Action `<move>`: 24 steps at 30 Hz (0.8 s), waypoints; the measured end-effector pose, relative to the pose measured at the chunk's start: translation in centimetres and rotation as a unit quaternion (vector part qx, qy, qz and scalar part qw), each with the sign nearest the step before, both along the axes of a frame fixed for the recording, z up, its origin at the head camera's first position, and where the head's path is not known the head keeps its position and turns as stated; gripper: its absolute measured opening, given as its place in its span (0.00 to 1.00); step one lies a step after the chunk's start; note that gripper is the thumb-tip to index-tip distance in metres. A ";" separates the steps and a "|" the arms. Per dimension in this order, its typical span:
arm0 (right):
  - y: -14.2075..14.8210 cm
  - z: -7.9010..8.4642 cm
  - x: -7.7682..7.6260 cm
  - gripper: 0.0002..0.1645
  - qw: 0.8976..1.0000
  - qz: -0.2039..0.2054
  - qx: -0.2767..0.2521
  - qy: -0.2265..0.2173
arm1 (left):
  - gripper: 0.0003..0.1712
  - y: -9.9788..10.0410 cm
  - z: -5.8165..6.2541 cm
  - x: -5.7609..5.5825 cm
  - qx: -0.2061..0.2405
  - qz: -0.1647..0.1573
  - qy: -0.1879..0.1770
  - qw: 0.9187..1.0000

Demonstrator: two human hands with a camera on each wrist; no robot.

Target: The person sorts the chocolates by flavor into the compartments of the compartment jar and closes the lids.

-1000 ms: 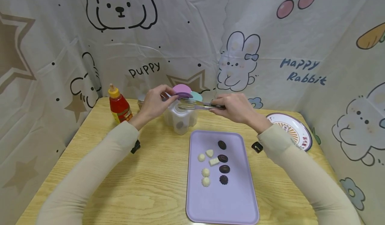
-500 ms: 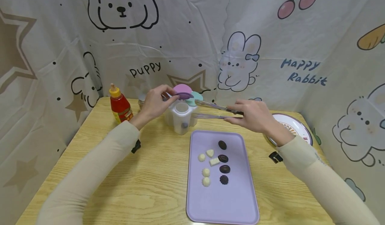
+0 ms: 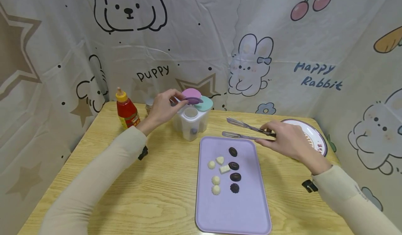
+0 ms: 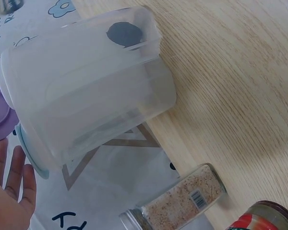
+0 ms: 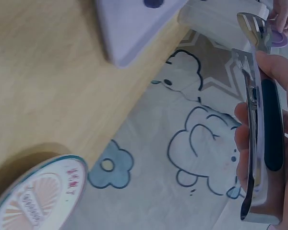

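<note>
My left hand (image 3: 164,106) pinches the raised purple lid (image 3: 193,100) of a translucent container (image 3: 189,127) with several compartments. The compartment under that lid stands uncovered, and a dark piece (image 4: 125,34) shows through its wall near the bottom. My right hand (image 3: 287,139) grips metal tongs (image 3: 242,125) by their dark handles, above the back right corner of the lilac tray (image 3: 232,214). Nothing is between the spread tong tips. Several dark chocolates (image 3: 235,176) lie in a column on the tray, with several white chocolates (image 3: 215,180) to their left.
Pink (image 3: 191,92) and teal lids (image 3: 205,103) top the container's other compartments. At the left stand a red sauce bottle (image 3: 127,111) and a glass jar (image 4: 185,201). A white patterned plate (image 3: 317,139) is at the right. A printed cloth hangs behind the table.
My right hand has drawn the tongs from over the container to the right, and their tips have spread apart. The left hand still holds the lid. A dark piece in the compartment has shifted.
</note>
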State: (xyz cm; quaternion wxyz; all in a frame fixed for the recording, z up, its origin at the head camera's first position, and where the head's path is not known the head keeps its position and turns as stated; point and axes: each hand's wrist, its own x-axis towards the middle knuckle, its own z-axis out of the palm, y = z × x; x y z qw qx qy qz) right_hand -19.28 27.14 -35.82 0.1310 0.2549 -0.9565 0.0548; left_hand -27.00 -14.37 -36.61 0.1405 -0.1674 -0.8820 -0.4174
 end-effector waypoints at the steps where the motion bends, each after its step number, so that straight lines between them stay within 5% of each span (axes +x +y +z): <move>1: 0.3 -0.3 0.2 0.27 1.000 -0.004 0.002 -0.004 | 0.11 0.0 0.0 0.0 0.000 0.000 0.001 1.000; 13: 2.4 -4.4 2.6 0.26 0.997 -0.054 -0.004 -0.062 | 0.11 0.0 -0.1 -0.1 0.001 0.001 0.004 1.000; 24: 2.5 -7.2 3.5 0.19 0.997 -0.043 -0.023 -0.066 | 0.11 0.0 -0.1 -0.1 0.002 0.001 -0.001 1.000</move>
